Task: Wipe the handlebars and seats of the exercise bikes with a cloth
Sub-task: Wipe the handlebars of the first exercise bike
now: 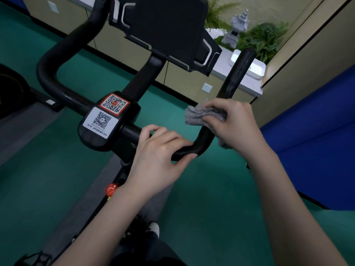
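The exercise bike's black handlebar fills the view, with a QR-code console at its centre and a black screen holder above. My left hand grips the lower right bend of the bar, fingers curled over it. My right hand holds a grey cloth wrapped around the right handlebar arm, just above the bend. No seat is in view.
A red knob sits on the bike frame below the console. Green floor lies all around, with a grey mat under the bike. A blue panel stands at right. A white tray and a stone lantern with ferns sit on a ledge behind.
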The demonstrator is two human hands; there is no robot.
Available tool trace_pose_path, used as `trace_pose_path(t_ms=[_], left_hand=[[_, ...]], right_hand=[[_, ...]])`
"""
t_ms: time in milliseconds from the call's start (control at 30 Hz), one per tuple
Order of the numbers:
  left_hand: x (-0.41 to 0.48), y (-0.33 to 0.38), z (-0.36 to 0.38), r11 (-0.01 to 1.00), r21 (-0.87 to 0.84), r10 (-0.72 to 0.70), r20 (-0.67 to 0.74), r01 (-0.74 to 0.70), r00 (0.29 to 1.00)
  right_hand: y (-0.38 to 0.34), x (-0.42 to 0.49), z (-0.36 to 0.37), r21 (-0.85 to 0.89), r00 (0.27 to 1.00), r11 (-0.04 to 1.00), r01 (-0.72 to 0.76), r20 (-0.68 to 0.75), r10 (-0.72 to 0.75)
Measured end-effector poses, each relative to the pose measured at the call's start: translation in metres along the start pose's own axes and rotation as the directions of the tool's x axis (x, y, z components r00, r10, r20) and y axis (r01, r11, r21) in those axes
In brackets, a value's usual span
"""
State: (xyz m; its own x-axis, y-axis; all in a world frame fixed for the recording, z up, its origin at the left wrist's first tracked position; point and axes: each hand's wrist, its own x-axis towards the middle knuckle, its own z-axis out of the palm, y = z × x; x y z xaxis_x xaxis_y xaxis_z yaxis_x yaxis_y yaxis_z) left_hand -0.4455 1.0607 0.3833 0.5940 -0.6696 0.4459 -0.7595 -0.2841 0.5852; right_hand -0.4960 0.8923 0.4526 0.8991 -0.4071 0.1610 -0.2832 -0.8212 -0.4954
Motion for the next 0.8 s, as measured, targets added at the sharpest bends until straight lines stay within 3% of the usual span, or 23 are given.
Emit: trace_pose_path(t_ms=[133, 200, 367, 533, 667, 800], left_hand=[[0.0, 0.002, -0.001, 1.0, 0.006, -0.021, 0.02, 0.021, 1.0], [0.001, 0.002, -0.002, 1.0, 0.001, -0.03, 0.03, 0.03, 0.999], [0.001, 0.003, -0.003, 0.999, -0.001, -0.045, 0.036, 0.045, 0.998], [0.001, 0.003, -0.002, 0.999, 0.008, -0.051, 0.038, 0.051, 0.998], [0.001, 0.004, -0.004, 0.998, -0.005, -0.059, 0.051, 0.059, 0.997], [0.002, 0.007, -0.006, 0.997, -0.002, -0.075, 0.065, 0.075, 0.995]], right_hand=[[-0.007, 0.016, -0.004, -0.092, 0.937, 0.994, 0.053, 0.349, -0.017], [-0.01, 0.031, -0.009, -0.167, 0.892, 0.98, 0.109, 0.452, -0.023], [-0.015, 0.053, -0.004, -0.277, 0.862, 0.946, 0.171, 0.508, -0.007], [-0.029, 0.055, 0.001, -0.29, 0.735, 0.936, 0.2, 0.676, 0.053], [-0.032, 0.068, -0.001, -0.427, 0.769, 0.874, 0.234, 0.63, 0.102], [-0.03, 0.058, -0.007, -0.334, 0.791, 0.926, 0.177, 0.608, 0.068]])
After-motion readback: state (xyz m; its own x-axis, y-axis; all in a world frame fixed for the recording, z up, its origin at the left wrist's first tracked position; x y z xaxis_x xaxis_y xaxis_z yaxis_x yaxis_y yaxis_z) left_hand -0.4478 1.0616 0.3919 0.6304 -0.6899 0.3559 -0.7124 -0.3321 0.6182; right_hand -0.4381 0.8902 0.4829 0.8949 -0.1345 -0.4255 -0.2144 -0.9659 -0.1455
